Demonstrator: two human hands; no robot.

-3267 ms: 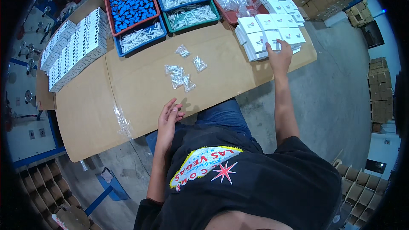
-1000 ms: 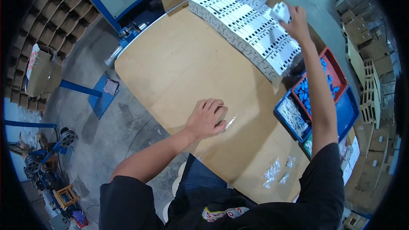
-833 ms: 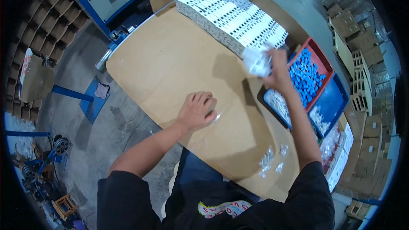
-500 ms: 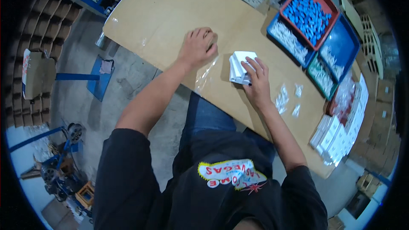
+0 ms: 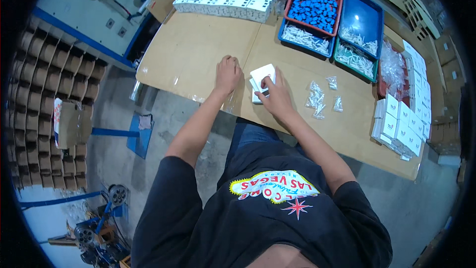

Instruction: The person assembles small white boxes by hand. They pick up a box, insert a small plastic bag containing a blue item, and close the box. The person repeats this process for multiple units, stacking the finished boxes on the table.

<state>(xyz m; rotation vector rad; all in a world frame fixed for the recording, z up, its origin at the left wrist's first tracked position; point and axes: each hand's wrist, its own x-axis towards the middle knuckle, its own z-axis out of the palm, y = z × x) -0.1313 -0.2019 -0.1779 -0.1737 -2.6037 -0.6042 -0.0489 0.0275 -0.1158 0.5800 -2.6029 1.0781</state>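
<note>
My right hand is closed round the near right side of a small stack of flat white boxes on the brown-covered table. Its thumb and a bent finger press on the stack, and the palm hides part of it. To the left, my left hand rests palm down on the table, apart from the boxes. Its fingers are loosely bent, and nothing shows in them. Right of my right hand lie small clear bags of white pieces: a larger group, one bag and another bag.
Trays stand at the back right: a red tray of blue pieces, and blue and green trays with white pieces. White boxes are stacked at the right edge, beside clear plastic bags. White stacks line the far edge.
The view has shifted and turned. My left hand's fingers now point away from me instead of curling to the right. My right hand stays on the white boxes, with its fingers bent further.
</note>
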